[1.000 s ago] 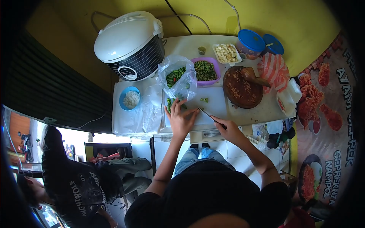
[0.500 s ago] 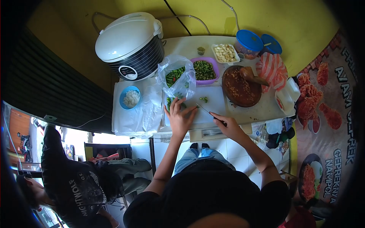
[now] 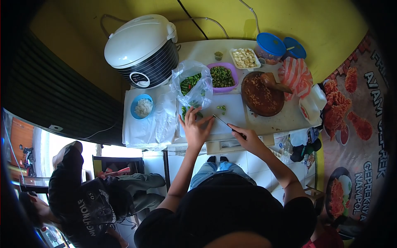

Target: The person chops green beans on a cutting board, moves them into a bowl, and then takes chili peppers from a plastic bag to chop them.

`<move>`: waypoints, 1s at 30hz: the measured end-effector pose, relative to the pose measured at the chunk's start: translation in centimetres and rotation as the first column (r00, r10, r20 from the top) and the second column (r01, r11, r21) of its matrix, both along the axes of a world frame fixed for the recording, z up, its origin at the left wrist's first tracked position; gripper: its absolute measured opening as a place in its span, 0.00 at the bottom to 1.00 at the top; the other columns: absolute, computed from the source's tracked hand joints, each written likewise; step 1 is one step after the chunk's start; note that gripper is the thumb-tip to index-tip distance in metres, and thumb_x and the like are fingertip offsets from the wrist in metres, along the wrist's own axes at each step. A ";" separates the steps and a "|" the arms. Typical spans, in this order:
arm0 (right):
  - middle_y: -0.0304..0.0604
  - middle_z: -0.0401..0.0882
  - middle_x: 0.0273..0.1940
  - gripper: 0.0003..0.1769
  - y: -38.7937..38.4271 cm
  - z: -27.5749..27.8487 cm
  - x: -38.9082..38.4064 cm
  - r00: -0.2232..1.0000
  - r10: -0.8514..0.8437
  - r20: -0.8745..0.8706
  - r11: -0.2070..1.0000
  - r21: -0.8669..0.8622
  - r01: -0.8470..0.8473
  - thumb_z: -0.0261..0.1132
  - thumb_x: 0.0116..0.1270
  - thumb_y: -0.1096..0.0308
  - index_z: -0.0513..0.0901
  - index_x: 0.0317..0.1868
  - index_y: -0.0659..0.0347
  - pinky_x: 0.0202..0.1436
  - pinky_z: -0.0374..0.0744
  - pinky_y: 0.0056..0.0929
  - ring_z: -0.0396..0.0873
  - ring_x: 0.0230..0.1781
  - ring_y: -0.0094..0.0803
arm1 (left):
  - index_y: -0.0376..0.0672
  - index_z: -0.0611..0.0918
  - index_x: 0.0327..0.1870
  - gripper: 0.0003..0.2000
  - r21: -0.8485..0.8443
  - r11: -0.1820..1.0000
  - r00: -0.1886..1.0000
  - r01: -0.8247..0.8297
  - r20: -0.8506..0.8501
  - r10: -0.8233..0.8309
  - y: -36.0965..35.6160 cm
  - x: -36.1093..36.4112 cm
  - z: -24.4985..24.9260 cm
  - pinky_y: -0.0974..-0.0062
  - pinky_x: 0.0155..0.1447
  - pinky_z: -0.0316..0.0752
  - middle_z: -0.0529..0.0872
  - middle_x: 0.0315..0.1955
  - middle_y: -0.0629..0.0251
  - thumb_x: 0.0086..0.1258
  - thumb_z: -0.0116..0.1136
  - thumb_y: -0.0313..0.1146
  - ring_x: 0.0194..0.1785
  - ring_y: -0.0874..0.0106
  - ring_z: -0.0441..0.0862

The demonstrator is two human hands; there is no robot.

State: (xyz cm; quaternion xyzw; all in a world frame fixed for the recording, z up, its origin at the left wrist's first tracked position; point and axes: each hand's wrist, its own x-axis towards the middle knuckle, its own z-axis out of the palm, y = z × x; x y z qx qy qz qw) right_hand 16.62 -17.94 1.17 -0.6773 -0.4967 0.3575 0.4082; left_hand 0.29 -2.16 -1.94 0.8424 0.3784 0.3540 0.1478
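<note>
My left hand [image 3: 196, 129] rests on the white cutting board [image 3: 233, 103], thumb and forefinger pinched at a green chili whose small end is mostly hidden by the fingertips. My right hand [image 3: 247, 138] grips a knife [image 3: 222, 121] by its dark handle, the blade tip at my left fingertips. A few cut green pieces [image 3: 221, 108] lie on the board just beyond the blade. More whole green chilies [image 3: 184, 110] lie on the board's left side, partly behind my left fingers. Behind them stands an open clear plastic bag [image 3: 191, 82] holding green chilies and a red one.
A purple tub [image 3: 235, 76] of chopped green pieces and a white tray [image 3: 257, 64] of pale cloves stand behind. Right are a stone mortar [image 3: 260, 97] with a pestle [image 3: 277, 84] and blue-lidded containers [image 3: 271, 43]. Left are a rice cooker [image 3: 140, 49], a blue bowl [image 3: 134, 108] and a seated person [image 3: 91, 198].
The knife and my right hand have shifted very slightly, and the cut pieces lie a little more spread out. At the left, the seated person's arm has bent and moved.
</note>
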 end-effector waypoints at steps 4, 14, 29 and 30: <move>0.40 0.73 0.26 0.22 0.1 -0.4 -0.1 1.000 0.015 -0.003 0.999 0.028 -0.015 0.59 0.77 0.66 0.75 0.69 0.54 0.35 0.73 0.25 0.63 0.27 0.22 | 0.61 0.92 0.38 0.08 -0.001 1.000 1.000 0.004 -0.015 -0.004 0.0 -0.1 -0.1 0.35 0.76 0.41 0.79 0.59 0.74 0.58 0.72 0.43 0.72 0.62 0.67; 0.45 0.84 0.44 0.22 0.3 2.0 -1.7 0.994 0.011 -0.109 0.999 -0.043 -0.016 0.57 0.78 0.67 0.74 0.70 0.56 0.48 0.77 0.26 0.75 0.38 0.21 | 0.54 0.89 0.52 0.16 -0.086 0.993 0.986 0.082 0.154 -0.068 -0.1 -0.9 1.1 0.41 0.77 0.41 0.75 0.66 0.63 0.62 0.69 0.38 0.74 0.56 0.65; 0.49 0.85 0.54 0.22 0.1 1.3 -1.8 0.998 -0.021 -0.058 0.992 0.123 0.029 0.59 0.77 0.68 0.75 0.69 0.57 0.52 0.77 0.25 0.80 0.44 0.23 | 0.46 0.87 0.56 0.14 -0.436 0.844 0.905 0.313 0.406 -0.125 -1.3 -0.9 1.6 0.61 0.74 0.59 0.75 0.66 0.56 0.72 0.61 0.34 0.71 0.60 0.68; 0.49 0.85 0.53 0.22 0.1 1.3 -1.9 0.998 -0.023 -0.057 0.989 0.143 0.031 0.59 0.77 0.68 0.75 0.69 0.57 0.51 0.77 0.25 0.80 0.43 0.23 | 0.46 0.87 0.56 0.13 -0.441 0.838 0.899 0.320 0.421 -0.122 -1.2 -1.0 1.6 0.61 0.74 0.60 0.76 0.65 0.56 0.72 0.61 0.33 0.70 0.61 0.69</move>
